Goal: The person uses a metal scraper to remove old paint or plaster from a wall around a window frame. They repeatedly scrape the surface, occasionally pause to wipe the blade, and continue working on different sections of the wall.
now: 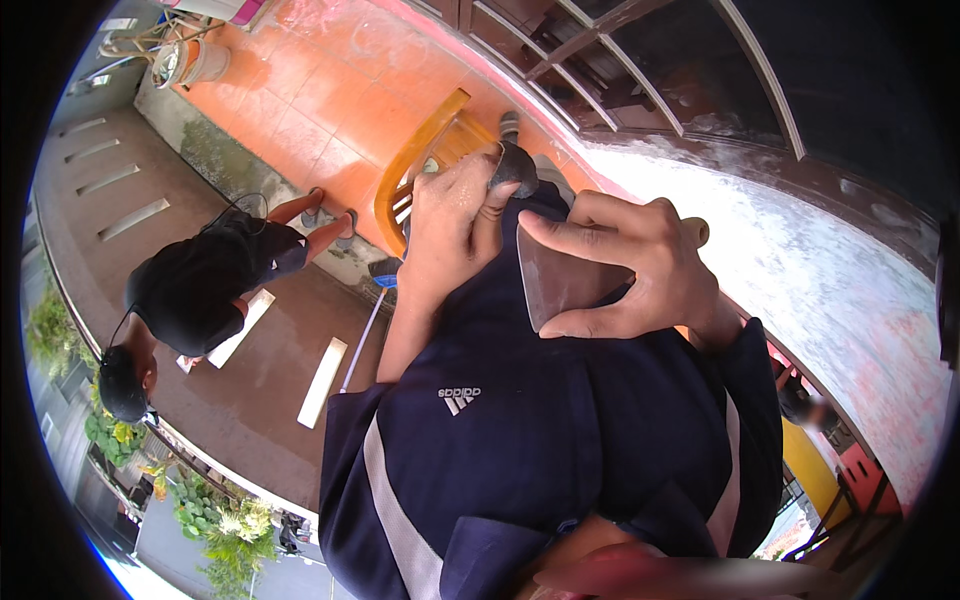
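My left hand [454,217] is closed around a small dark, rounded object [516,169]; its exact kind cannot be told. Light specks dot the fingers and the back of this hand. Close by on the right, my right hand [630,255] grips a wide scraper [562,281] with a flat, dull brown trapezoidal blade. Thumb and fingers spread across the blade's two corners, and the rounded end of what looks like its handle shows beyond the knuckles. Both hands are raised in front of my dark blue shirt, apart from each other.
A yellow-orange plastic chair [390,187] stands beyond my left hand on orange floor tiles. A person in dark clothes [195,285] is at the low wall on the left, near a blue-headed tool with a pale stick [365,337]. Buckets [187,64], a patchy white wall [795,240] and windows lie farther out.
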`<state>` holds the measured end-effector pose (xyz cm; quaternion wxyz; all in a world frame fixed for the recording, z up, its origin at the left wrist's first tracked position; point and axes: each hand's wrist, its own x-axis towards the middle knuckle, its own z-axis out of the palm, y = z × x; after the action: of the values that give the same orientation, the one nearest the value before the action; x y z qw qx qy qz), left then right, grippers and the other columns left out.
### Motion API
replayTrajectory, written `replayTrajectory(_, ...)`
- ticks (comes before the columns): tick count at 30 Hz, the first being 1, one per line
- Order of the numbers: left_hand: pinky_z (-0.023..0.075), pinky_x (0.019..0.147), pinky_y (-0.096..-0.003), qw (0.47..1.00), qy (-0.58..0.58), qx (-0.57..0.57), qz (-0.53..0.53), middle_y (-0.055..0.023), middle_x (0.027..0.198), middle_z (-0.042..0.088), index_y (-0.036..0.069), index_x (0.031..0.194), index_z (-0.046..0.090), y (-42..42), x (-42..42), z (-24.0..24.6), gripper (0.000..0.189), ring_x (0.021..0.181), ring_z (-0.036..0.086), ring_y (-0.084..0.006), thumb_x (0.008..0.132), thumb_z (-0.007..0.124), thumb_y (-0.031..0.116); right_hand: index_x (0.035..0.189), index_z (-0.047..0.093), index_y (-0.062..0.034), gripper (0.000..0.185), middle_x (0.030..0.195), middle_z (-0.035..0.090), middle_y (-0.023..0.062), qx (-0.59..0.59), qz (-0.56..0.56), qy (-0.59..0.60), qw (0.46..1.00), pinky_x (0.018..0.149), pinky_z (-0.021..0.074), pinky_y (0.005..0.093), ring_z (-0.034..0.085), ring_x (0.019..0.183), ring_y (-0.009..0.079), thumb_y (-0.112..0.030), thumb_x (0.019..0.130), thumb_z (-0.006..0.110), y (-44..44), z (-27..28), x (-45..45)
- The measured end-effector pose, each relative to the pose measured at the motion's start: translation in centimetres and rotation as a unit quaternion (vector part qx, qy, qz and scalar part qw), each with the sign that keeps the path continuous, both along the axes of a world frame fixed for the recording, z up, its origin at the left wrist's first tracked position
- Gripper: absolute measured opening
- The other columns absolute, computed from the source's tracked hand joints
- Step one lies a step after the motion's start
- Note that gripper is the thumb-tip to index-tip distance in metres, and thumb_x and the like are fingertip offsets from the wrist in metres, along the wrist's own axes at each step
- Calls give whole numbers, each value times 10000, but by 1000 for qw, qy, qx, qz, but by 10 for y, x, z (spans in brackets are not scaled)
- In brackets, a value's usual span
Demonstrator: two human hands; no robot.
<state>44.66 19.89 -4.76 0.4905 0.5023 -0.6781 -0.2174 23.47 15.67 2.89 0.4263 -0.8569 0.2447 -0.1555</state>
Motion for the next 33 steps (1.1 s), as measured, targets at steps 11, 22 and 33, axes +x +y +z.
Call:
replayTrajectory(11,368,507,-274,972,209,103,-5,-40,592,539,-20,868,681,8,-10,40,211,517,497,-117,944,731,170,1550,284,75,1267,765,498,24,598,-87,-333,724,369,307,200,378,426,33,-947,808,389,15,-7,-1)
replayTrajectory(22,354,515,-248,969,230,79,-40,-22,644,588,1,862,657,9,-15,45,194,550,497,-90,890,802,128,1520,347,32,1255,738,487,20,610,-91,-323,718,381,271,228,340,424,45,-983,781,331,18,-14,-9)
replayTrajectory(33,432,598,-220,951,283,94,-80,-33,789,668,0,1005,605,18,-19,46,215,665,565,-50,929,773,111,1480,387,29,1250,740,439,4,628,-70,-320,706,403,244,225,288,451,28,-992,760,357,19,-19,-10)
